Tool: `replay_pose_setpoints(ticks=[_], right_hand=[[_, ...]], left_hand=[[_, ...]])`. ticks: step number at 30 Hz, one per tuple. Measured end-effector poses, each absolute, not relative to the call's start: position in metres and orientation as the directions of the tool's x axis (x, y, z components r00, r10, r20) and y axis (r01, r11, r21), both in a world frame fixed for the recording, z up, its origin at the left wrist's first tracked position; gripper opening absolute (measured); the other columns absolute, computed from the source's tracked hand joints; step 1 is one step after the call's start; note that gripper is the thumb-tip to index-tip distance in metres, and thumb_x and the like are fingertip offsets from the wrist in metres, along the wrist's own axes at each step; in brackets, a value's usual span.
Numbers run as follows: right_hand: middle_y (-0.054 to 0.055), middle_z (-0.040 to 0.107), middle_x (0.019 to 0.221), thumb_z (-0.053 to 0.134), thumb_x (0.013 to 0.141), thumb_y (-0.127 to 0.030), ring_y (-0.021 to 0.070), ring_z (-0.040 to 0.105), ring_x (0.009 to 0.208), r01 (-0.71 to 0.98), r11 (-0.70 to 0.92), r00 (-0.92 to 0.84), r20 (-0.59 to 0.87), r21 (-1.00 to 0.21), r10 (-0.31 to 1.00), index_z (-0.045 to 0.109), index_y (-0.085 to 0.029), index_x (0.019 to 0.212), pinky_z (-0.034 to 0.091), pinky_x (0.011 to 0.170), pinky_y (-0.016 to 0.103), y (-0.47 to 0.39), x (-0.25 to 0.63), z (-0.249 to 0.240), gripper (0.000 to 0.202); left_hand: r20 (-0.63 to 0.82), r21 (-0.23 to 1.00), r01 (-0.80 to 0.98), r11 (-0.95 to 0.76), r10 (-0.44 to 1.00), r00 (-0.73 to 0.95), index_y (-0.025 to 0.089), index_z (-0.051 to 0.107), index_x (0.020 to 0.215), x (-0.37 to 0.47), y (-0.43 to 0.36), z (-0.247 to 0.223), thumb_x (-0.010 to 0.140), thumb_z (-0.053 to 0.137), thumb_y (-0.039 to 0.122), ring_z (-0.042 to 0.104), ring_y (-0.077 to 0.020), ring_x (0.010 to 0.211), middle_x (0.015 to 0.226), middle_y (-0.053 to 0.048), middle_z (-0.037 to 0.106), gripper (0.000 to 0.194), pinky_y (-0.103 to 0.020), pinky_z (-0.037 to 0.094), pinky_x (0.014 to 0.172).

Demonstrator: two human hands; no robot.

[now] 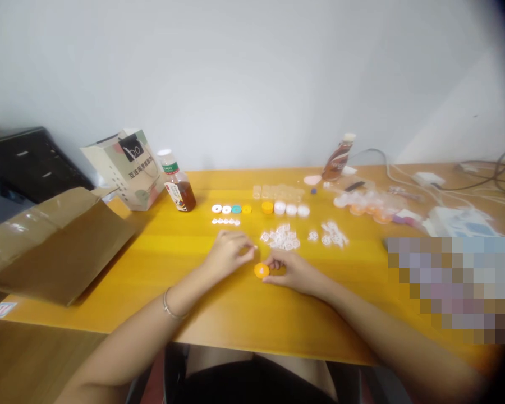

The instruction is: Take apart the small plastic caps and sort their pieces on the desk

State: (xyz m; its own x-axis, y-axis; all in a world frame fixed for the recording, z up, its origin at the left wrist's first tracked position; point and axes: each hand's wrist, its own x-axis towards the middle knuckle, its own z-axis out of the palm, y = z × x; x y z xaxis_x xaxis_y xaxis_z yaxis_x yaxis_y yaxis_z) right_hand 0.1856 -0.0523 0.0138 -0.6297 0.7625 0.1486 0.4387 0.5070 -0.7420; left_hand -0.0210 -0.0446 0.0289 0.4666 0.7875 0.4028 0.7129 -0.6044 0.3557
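Observation:
Between the thumb and fingers of my right hand (292, 272) is a small round orange piece, like a cap (261, 271), with a pale centre. My left hand (231, 253) is to its left, fingertips pinched together at a tiny whitish bit too small to name. Beyond my hands lies a heap of small white perforated discs (281, 237), with a smaller group of white discs (334, 234) to its right. Farther back runs a row of white, teal and yellow rings (235, 209), with small white pieces (226, 221) lined up in front. An orange cap (267, 207) and several white caps (292, 209) stand beside them.
Clear square pieces (278, 192) line up behind the caps. A tea bottle (179, 188) and paper bag (130, 171) stand back left, a brown cardboard box (54, 241) nearer. A cola bottle (339, 158), bagged caps (370, 203), cables (500, 174) and a white box (463, 224) occupy the right.

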Motion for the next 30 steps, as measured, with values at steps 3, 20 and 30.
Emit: replay_pose_setpoints(ticks=[3, 20, 30], right_hand=[[0.001, 0.057, 0.072, 0.067, 0.069, -0.03, 0.0133, 0.052, 0.067, 0.456, 0.506, -0.621, 0.146, -0.732, 0.77, 0.059, -0.018, 0.078, 0.043, 0.064, 0.026, -0.053, 0.186, 0.015, 0.017], [0.001, 0.058, 0.074, 0.066, 0.07, -0.03, 0.013, 0.053, 0.068, 0.461, 0.502, -0.627, 0.132, -0.731, 0.768, 0.06, -0.018, 0.079, 0.044, 0.064, 0.026, -0.053, 0.188, 0.016, 0.017], [-0.001, 0.055, 0.069, 0.066, 0.07, -0.028, 0.0125, 0.051, 0.065, 0.421, 0.53, -0.645, 0.168, -0.736, 0.746, 0.058, -0.018, 0.079, 0.043, 0.062, 0.026, -0.05, 0.188, 0.014, 0.015]], left_hand=[[0.386, 0.324, 0.777, -0.539, 0.826, 0.411, 0.018, 0.064, 0.076, -0.039, -0.028, 0.033, 0.082, 0.053, 0.027, 0.059, -0.0135, 0.072, 0.078, -0.002, 0.067, 0.015, -0.027, 0.036, 0.071], [0.259, 0.068, 0.832, -0.551, 0.815, 0.519, 0.02, 0.064, 0.075, -0.045, -0.024, 0.031, 0.082, 0.052, 0.026, 0.056, -0.0157, 0.076, 0.075, -0.002, 0.062, 0.015, -0.03, 0.028, 0.07], [0.237, 0.036, 0.425, -0.905, 0.42, 0.876, 0.021, 0.061, 0.09, -0.024, -0.049, 0.033, 0.093, 0.037, 0.03, 0.055, -0.0129, 0.083, 0.087, -0.002, 0.064, 0.026, -0.028, 0.031, 0.077]])
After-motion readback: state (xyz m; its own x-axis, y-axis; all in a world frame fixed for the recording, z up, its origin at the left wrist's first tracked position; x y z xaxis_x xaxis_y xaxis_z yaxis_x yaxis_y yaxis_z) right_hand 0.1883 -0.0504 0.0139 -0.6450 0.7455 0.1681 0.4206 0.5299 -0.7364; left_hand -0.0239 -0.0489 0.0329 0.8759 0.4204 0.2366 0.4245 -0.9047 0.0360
